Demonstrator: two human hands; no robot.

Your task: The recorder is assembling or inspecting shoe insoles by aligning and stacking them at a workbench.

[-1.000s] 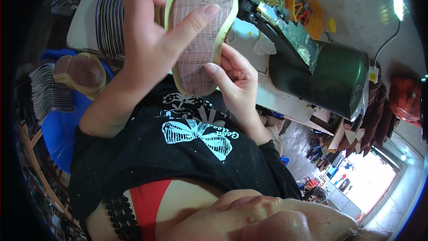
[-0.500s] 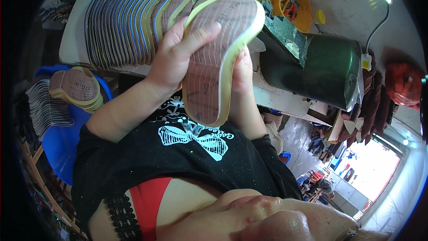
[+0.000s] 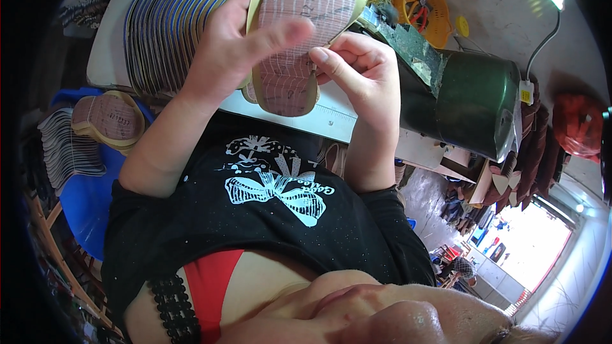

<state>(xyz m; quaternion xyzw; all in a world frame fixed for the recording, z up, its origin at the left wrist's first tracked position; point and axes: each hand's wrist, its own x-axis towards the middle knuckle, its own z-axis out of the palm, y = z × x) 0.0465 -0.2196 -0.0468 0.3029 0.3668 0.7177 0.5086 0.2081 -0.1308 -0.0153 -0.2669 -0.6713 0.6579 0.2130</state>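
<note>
We are gripping the sole (image 3: 299, 32) with our left hand (image 3: 239, 44) while our right hand (image 3: 357, 67) is pinching its edge; keeping pressure even beside the stack (image 3: 172, 25).

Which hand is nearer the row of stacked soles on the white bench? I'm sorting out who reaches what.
Left. The left hand holds the shoe sole right beside the row of stacked soles; the right hand grips the sole's far edge, farther away.

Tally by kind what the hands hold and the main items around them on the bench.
Shoe sole held in both hands: 1
Loose sole on blue tub: 1
Rows of stacked insoles: 1
Orange baskets: 1
Green machine housings: 1
Total: 5
</note>
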